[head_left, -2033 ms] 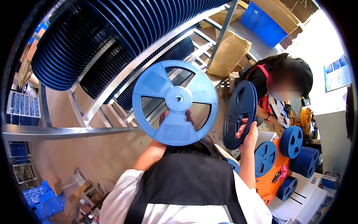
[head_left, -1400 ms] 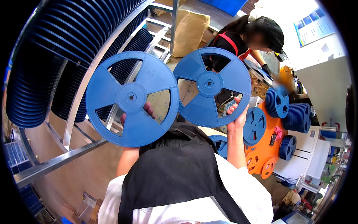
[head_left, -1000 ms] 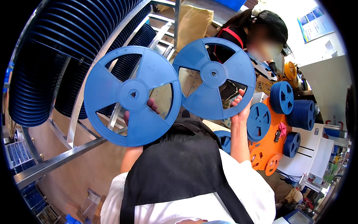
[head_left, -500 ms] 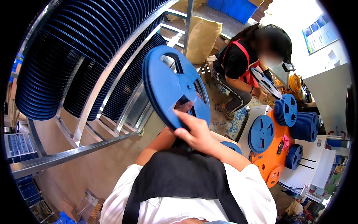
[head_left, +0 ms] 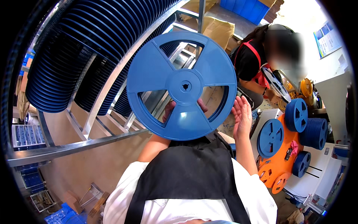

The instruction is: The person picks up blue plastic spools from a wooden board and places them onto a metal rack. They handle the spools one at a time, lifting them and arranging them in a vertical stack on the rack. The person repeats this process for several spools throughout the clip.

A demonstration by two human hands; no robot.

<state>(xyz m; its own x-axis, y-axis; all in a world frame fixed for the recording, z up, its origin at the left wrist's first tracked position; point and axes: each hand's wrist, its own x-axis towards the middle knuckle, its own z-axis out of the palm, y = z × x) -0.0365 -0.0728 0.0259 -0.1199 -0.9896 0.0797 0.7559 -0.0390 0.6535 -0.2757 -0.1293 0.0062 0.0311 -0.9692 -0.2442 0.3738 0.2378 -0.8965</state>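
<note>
A large blue plastic reel [head_left: 185, 79] with three cut-out windows and a small keyed centre hole faces me in front of my apron. My left hand [head_left: 169, 111] grips it from behind and below; parts of that hand show through the two lower windows, while the rest is hidden by the reel. Beside the reel's right rim is my right hand [head_left: 242, 116], open, its fingers stretched upward and holding nothing. Whether its fingertips touch the rim I cannot tell.
At the left, a metal rack [head_left: 93, 100] carries rows of dark blue reels [head_left: 48, 82]. An orange table [head_left: 278, 164] on the right bears several blue reels [head_left: 270, 138] and orange discs [head_left: 280, 183]. Beyond it, a co-worker [head_left: 248, 63] in a red apron holds a reel [head_left: 276, 85].
The reel has turned from a tilted position to face me squarely. My right hand has come off its face and moved right, opening beside the rim. My view has shifted slightly.
</note>
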